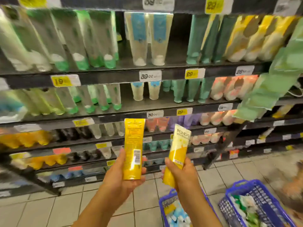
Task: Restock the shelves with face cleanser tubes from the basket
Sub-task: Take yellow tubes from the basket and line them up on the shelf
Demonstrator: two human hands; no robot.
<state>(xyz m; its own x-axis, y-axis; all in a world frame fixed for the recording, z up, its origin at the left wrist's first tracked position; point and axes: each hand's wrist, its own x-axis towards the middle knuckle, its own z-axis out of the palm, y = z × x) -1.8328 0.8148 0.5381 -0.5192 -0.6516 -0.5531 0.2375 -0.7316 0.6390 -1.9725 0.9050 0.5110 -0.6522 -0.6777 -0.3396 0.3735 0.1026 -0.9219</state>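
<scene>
While blurred tubes crowd the shelves (124,108) ahead and two blue baskets (255,202) sit on the floor, your left hand (124,176) grips a yellow tube (133,145) upright; your right hand (182,174) clasps a white-and-yellow tube (177,149), tilted.

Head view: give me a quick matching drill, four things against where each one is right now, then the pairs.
Things:
1. barcode tube
2. Pond's tube
3. blue-label tubes
4. baskets

Places:
A. on the floor, lower right
B. in the left hand
C. standing on the top visible shelf, centre
D. in the right hand

Pairs: 1-B, 2-D, 3-C, 4-A
</scene>
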